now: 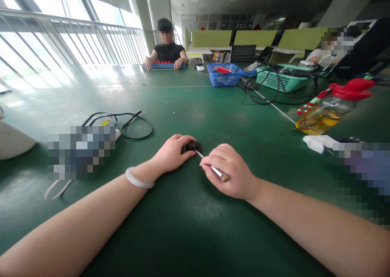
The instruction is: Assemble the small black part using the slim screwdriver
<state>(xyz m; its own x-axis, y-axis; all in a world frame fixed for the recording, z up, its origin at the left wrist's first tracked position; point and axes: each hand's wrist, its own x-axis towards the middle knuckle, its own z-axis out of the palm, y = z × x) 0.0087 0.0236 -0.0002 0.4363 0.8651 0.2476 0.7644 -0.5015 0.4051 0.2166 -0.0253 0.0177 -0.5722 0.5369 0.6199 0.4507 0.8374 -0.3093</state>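
Observation:
A small black part point(197, 145) lies on the green table point(170, 228), in front of me. My left hand point(173, 154) grips its left side between thumb and fingers, and a pale bracelet circles that wrist. In my right hand point(230, 169) is a thin metal tool point(215, 170) with a brownish round end, held slanting. The tool's far tip meets the black part near my left thumb; the exact contact spot is too small to make out.
A black cable point(137, 138) and a blurred-out object lie at the left. On the right are a bottle point(327, 114) with a red lid and white tissue point(318, 143). Farther back stand a blue basket point(224, 78), a green basket point(282, 81) with cables, and a seated person point(167, 51).

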